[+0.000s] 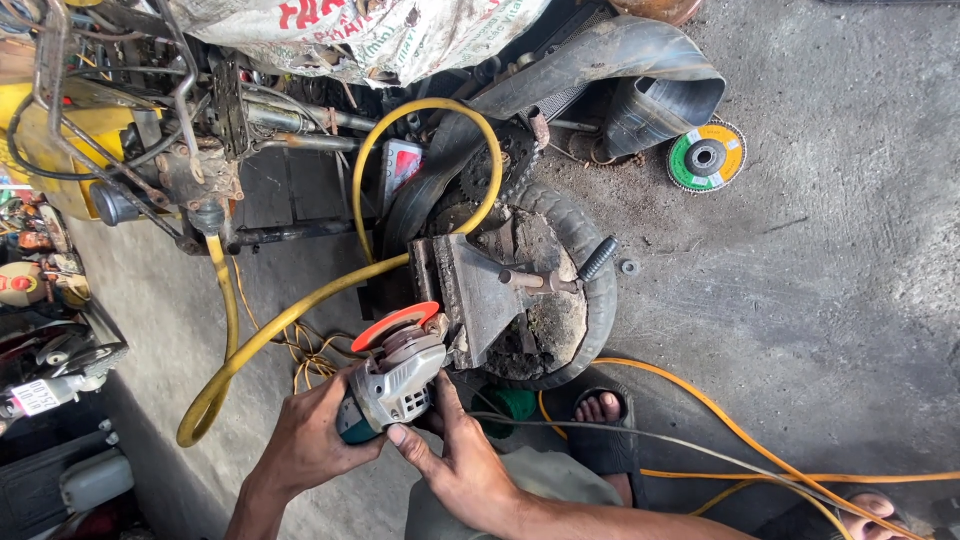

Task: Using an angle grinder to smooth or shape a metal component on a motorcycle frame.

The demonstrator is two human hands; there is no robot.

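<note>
The concrete floor carries everything and fills the right side of the view. At its upper left corner stands a cluttered machine frame with a printed sack draped over it. Near the floor's middle lies an old tyre, and a bench vise sits on it, its handle pointing toward the right edge. A thick yellow hose loops from the frame past the vise down toward the lower left corner. An orange cable runs along the floor toward the lower right corner. A green and yellow flap disc lies on the floor near the top edge. Just beside the vise is the angle grinder, with an orange guard at its head. The left hand wraps around the grinder's rear body, gripping it. The right hand clasps the grey gear housing, fingers curled against it. A sandalled foot rests below the tyre.
</note>
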